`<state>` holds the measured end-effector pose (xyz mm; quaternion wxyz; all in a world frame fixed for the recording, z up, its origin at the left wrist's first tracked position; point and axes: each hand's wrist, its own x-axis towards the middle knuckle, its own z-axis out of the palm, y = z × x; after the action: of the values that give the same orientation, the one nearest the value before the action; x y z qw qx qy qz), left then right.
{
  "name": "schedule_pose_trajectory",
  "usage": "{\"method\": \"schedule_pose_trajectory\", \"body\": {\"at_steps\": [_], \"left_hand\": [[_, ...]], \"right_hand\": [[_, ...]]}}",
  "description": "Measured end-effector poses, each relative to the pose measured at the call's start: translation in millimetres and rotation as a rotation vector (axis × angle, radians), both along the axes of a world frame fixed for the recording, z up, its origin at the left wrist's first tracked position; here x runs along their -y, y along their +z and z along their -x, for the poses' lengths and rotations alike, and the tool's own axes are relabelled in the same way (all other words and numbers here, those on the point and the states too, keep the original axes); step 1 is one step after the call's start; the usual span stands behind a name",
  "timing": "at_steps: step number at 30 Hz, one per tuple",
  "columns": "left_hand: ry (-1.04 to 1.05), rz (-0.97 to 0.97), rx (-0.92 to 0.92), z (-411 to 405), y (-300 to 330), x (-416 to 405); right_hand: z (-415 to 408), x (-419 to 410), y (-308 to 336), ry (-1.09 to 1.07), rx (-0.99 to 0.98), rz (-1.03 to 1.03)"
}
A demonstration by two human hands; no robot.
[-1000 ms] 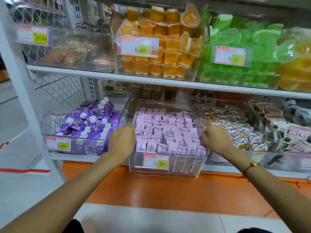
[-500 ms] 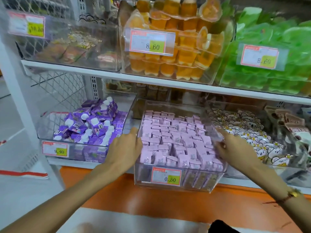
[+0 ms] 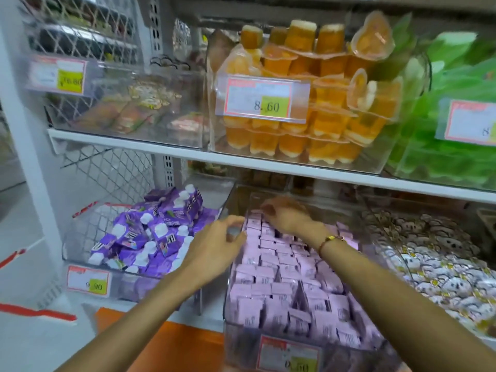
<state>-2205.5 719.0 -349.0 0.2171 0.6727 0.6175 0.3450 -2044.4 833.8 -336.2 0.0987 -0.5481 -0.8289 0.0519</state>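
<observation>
A clear plastic bin (image 3: 228, 299) filled with rows of small pink packets (image 3: 281, 277) stands on the lower shelf and juts out toward me. My left hand (image 3: 214, 245) grips the bin's left wall near the back, thumb above and fingers curled at the rim. My right hand (image 3: 287, 217), with a bracelet at the wrist, reaches across to the bin's back left corner. Its fingers bend down onto the rear packets. Blur hides whether they hold one.
A bin of purple pouches (image 3: 150, 237) stands to the left and a bin of white animal-print packets (image 3: 429, 259) to the right. The white upper shelf (image 3: 268, 163) carries orange jelly cups (image 3: 308, 122) and green ones (image 3: 442, 135). Price tags hang on the bin fronts.
The view has closed in on the shelf and the pink bin sits further out. My right hand left the bin's right wall and crossed to the back left corner. My left hand stays on the left wall.
</observation>
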Motion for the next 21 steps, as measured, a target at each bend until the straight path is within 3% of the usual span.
{"method": "schedule_pose_trajectory", "body": {"at_steps": [10, 12, 14, 16, 18, 21], "left_hand": [[-0.042, 0.133, 0.116, 14.6, 19.5, -31.8], [0.034, 0.045, 0.063, 18.9, 24.6, -38.2], [0.085, -0.061, 0.118, 20.7, 26.6, -42.5], [0.107, -0.163, 0.181, 18.3, 25.8, -42.9], [0.074, -0.286, 0.125, 12.4, 22.4, -40.8], [-0.076, -0.350, 0.018, -1.4, 21.5, -35.2]], "right_hand": [[11.6, -37.0, -23.8, -0.063, -0.027, -0.166], [14.3, -33.8, -17.7, -0.086, -0.233, -0.220], [15.7, -25.1, -3.5, -0.165, -0.568, -0.257], [10.2, -8.9, 10.1, -0.246, -0.858, -0.278], [-1.1, 10.8, 18.8, -0.337, -1.056, -0.302], [-16.0, 44.2, 26.2, -0.329, -1.547, 0.034]]}}
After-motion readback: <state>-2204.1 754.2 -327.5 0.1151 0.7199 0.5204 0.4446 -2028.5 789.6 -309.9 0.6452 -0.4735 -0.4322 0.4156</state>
